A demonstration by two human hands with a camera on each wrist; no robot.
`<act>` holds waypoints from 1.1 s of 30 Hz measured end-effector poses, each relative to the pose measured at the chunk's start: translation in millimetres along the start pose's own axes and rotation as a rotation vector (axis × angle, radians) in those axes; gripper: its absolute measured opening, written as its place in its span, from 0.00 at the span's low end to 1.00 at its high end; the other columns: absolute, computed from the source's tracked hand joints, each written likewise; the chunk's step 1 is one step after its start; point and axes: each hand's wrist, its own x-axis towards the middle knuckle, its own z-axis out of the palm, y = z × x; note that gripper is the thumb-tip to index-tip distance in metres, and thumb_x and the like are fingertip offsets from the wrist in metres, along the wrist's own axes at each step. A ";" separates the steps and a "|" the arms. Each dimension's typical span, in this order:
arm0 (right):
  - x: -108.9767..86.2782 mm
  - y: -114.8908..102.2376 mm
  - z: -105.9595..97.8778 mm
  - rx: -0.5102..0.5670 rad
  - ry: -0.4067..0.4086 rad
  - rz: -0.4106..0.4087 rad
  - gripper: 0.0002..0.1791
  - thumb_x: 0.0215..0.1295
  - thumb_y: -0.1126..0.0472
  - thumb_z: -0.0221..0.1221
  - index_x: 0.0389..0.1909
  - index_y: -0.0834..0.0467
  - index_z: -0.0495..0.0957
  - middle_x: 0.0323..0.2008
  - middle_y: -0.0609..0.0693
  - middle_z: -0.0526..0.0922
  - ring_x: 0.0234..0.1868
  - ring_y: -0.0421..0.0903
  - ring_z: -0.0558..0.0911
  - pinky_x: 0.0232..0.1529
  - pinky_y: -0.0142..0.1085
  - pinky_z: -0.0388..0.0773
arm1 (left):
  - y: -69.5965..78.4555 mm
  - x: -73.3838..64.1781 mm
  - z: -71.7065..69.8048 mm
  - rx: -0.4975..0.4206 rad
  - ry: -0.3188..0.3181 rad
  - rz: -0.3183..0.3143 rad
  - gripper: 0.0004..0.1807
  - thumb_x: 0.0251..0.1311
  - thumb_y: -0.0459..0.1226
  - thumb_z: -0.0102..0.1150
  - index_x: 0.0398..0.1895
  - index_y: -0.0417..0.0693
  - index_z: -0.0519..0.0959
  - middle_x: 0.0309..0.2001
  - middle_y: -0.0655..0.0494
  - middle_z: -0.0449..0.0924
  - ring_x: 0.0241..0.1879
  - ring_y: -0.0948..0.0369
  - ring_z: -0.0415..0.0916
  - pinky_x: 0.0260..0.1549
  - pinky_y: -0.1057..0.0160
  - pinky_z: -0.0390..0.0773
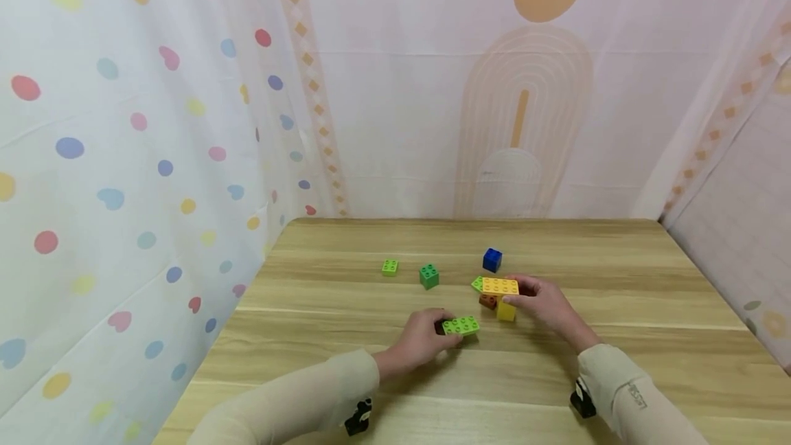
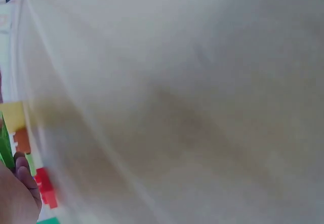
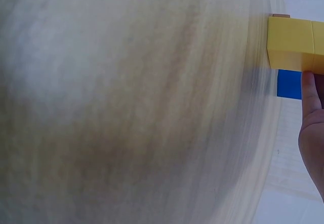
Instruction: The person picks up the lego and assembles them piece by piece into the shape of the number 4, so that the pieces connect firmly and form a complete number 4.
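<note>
My left hand [image 1: 422, 340] pinches a lime-green building brick [image 1: 461, 326] with two rows of studs, held at its left end. To the right, my right hand [image 1: 546, 301] grips an orange-yellow building brick [image 1: 500, 286] between thumb and fingers, studs facing up. Directly below that brick is a yellow block [image 1: 506, 312], overlapped by it in the head view. A brown brick [image 1: 487, 301] and a partly covered lime-green piece [image 1: 477, 284] sit beside them. In the right wrist view, a finger touches the underside of the yellow blocks [image 3: 291, 44].
Farther back on the wooden table [image 1: 309, 335] stand a small lime-green brick [image 1: 390, 268], a green brick [image 1: 429, 277] and a blue brick [image 1: 492, 260]. A red brick [image 2: 45, 187] shows in the left wrist view. Patterned curtains [image 1: 395, 122] hang behind the table.
</note>
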 end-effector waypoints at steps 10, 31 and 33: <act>0.4 0.4 -0.2 0.025 -0.004 0.003 0.33 0.62 0.46 0.68 0.63 0.62 0.76 0.55 0.58 0.80 0.49 0.49 0.77 0.44 0.37 0.75 | 10.3 17.7 -20.1 0.019 0.073 0.050 0.17 0.60 0.42 0.69 0.49 0.45 0.83 0.32 0.62 0.79 0.29 0.66 0.73 0.26 0.68 0.74; -0.4 1.6 -0.4 0.064 -0.012 0.016 0.33 0.62 0.47 0.68 0.63 0.62 0.76 0.54 0.57 0.80 0.48 0.47 0.78 0.43 0.35 0.76 | 26.1 59.4 -46.3 0.031 0.033 0.151 0.18 0.61 0.43 0.68 0.52 0.45 0.83 0.32 0.60 0.80 0.29 0.64 0.72 0.26 0.67 0.73; -0.7 1.0 -0.3 0.062 -0.012 0.015 0.33 0.62 0.48 0.68 0.63 0.62 0.76 0.54 0.58 0.80 0.48 0.47 0.78 0.43 0.35 0.76 | 28.0 62.1 -47.0 0.036 0.018 0.160 0.18 0.61 0.43 0.69 0.52 0.45 0.84 0.32 0.60 0.80 0.29 0.64 0.72 0.27 0.67 0.73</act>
